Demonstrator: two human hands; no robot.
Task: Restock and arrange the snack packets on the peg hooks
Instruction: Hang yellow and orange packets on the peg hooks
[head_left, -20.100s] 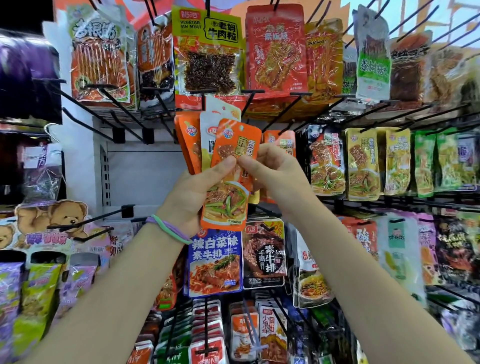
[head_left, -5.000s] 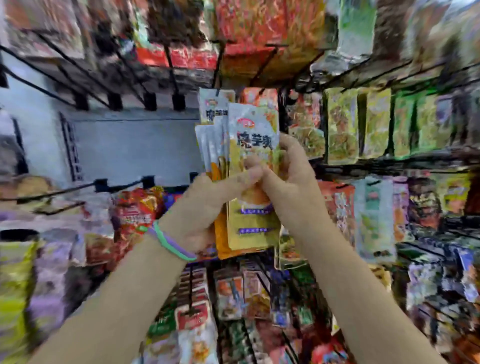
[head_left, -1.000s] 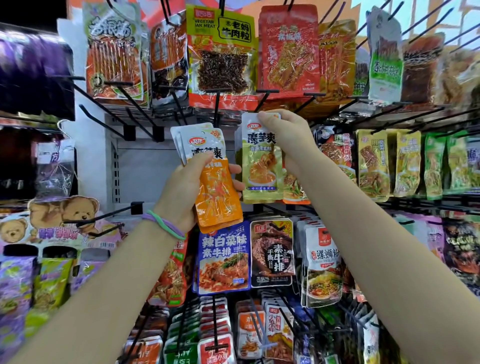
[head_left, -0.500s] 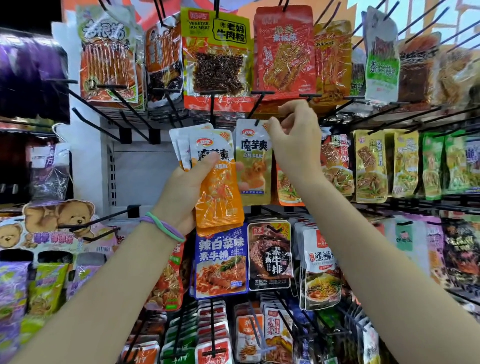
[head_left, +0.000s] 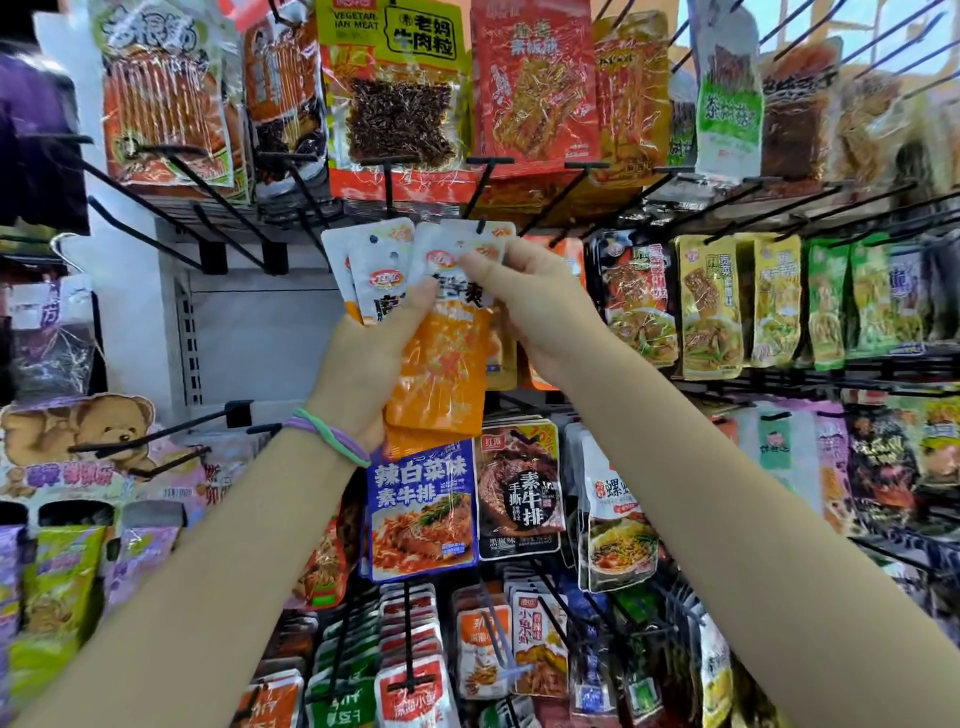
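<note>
Left hand (head_left: 363, 374) grips the fanned packets (head_left: 436, 364) below the hook (head_left: 475, 195) while right hand (head_left: 524, 301) pinches the front 1's top, seemingly peeling it off; next, thread its hole onto that hook.

The held snack packets (head_left: 436, 364) are white on top and orange below, the peg hooks (head_left: 387, 179) black, the wristbands (head_left: 332, 441) purple and green.

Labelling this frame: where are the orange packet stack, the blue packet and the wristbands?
orange packet stack (head_left: 441, 374): head view, front packet's orange body.
blue packet (head_left: 421, 504): head view, front face.
wristbands (head_left: 332, 436): head view, bands on left wrist.
</note>
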